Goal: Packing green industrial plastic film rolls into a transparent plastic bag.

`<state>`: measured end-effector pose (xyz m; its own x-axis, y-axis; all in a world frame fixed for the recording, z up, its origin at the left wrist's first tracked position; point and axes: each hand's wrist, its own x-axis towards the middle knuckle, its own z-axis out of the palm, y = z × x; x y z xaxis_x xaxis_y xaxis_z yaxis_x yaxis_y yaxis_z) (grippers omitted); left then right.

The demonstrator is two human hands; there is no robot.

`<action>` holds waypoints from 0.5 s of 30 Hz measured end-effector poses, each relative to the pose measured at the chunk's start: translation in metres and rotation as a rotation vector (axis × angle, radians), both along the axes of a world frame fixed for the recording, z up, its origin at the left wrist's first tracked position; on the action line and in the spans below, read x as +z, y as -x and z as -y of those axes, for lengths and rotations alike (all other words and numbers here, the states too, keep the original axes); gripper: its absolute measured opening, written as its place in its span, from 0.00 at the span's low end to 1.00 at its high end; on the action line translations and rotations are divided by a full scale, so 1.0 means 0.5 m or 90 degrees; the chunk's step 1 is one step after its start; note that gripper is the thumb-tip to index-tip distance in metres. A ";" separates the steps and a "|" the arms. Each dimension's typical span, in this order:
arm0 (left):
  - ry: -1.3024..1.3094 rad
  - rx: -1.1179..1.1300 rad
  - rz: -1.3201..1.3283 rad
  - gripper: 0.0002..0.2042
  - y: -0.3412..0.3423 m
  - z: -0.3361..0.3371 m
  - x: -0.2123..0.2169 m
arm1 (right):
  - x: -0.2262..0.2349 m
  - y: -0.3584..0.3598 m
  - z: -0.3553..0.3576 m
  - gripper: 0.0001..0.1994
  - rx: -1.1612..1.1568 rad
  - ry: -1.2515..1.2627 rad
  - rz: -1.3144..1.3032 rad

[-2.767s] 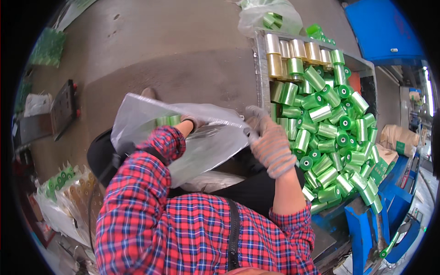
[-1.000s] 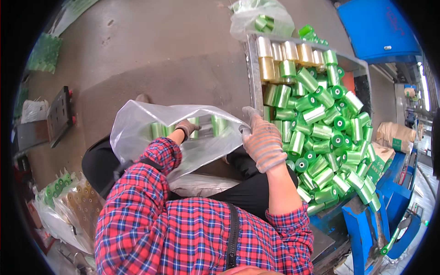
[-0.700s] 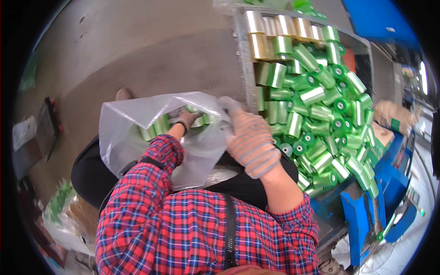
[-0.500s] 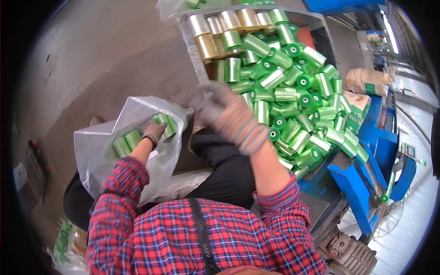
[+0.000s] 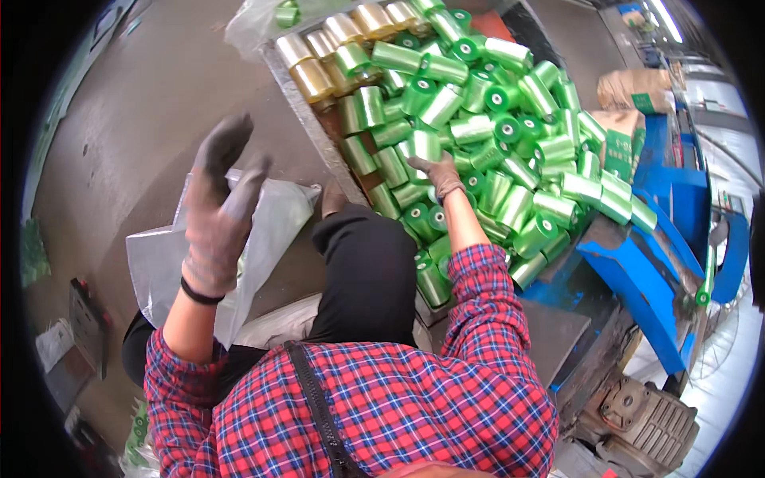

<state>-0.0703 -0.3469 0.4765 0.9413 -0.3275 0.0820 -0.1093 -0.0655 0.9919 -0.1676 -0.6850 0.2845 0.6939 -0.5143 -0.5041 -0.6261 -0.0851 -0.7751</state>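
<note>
The person's left hand (image 5: 217, 211), in a grey-fingered glove, is raised in front of a clear plastic bag (image 5: 271, 239); its thumb stands well apart from the fingers, which are extended and blurred, and no item shows in its grasp. Whether it touches the bag behind it cannot be told. The right hand (image 5: 438, 169), gloved too, is at the pile, its thumb and fingers splayed about the near end of one bright green roll (image 5: 425, 145); whether they press on it or merely touch it cannot be told. That roll is near the middle-left of a heap of green rolls (image 5: 472, 129) in a grey-walled bin (image 5: 303, 111), to the right of the raised knee. The heap overlaps too much for an exact count, but runs to several dozen. Of the gold rolls (image 5: 343, 30), five form the top row at the bin's far left corner, with at least two more just below. One bag lies over the lap area on the left, and a second clear bag (image 5: 251, 28) sits beyond the bin with at least one green roll inside. Two brown paper sacks (image 5: 635, 89) stand beyond the heap on the right, and one ribbed metal housing (image 5: 645, 418) is at the lower right.
</note>
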 end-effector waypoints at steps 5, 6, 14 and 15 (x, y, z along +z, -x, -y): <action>0.103 -0.140 -0.325 0.41 0.010 0.127 -0.043 | 0.231 -0.030 -0.152 0.35 0.278 -0.433 0.282; 0.090 -0.167 -0.288 0.40 0.005 0.108 -0.022 | 0.221 -0.027 -0.117 0.34 0.324 -0.257 0.220; -0.447 -0.555 -0.256 0.44 -0.092 -0.172 -0.028 | -0.032 0.061 -0.012 0.42 0.453 0.510 -0.707; -0.523 -0.560 -0.257 0.43 -0.094 -0.195 -0.075 | -0.060 0.060 -0.009 0.41 0.445 0.581 -0.734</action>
<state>-0.0232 -0.2494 0.4388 0.2908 -0.6703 -0.6828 -0.1288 -0.7346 0.6662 -0.1977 -0.6807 0.2547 0.3991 -0.6807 -0.6143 -0.4502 -0.7291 0.5155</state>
